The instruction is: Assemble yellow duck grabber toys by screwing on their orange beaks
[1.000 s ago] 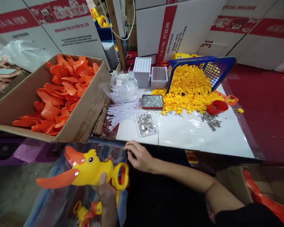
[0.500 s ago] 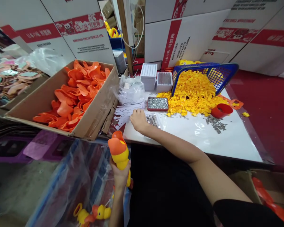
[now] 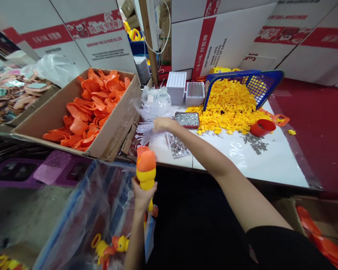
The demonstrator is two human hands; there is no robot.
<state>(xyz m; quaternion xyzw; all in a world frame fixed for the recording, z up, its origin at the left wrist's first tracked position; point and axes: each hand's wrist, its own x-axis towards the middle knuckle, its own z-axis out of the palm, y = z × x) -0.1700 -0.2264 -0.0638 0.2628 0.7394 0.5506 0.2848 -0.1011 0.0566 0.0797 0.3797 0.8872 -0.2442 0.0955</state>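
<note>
My left hand [image 3: 143, 192] is wrapped round the yellow body of a duck-shaped toy [image 3: 146, 170], its orange bill end pointing up, below the table's front edge. On the table, my right hand [image 3: 161, 124] reaches into a bunch of thin white plastic strips [image 3: 145, 129]. Its fingers curl downward among the strips' ends; their tips are hidden, so what they pinch cannot be made out. Just right of that hand are a red tray of small metal parts [image 3: 187, 120] and a clear bag of small round metal discs [image 3: 178, 146].
A carton [image 3: 112, 144] of orange bill-shaped parts stands at left. Yellow clips [image 3: 228, 108] spill from a tipped blue basket [image 3: 270, 88]. A red cup [image 3: 262, 128] lies beside scattered metal pieces. White bins [image 3: 176, 88] stand behind. Duck toys [image 3: 101, 249] lie in a plastic-lined container below.
My right hand has moved away from me, further over the white strips, uncovering more of the disc bag. The duck toy in my left hand has turned more upright and shifted slightly right.
</note>
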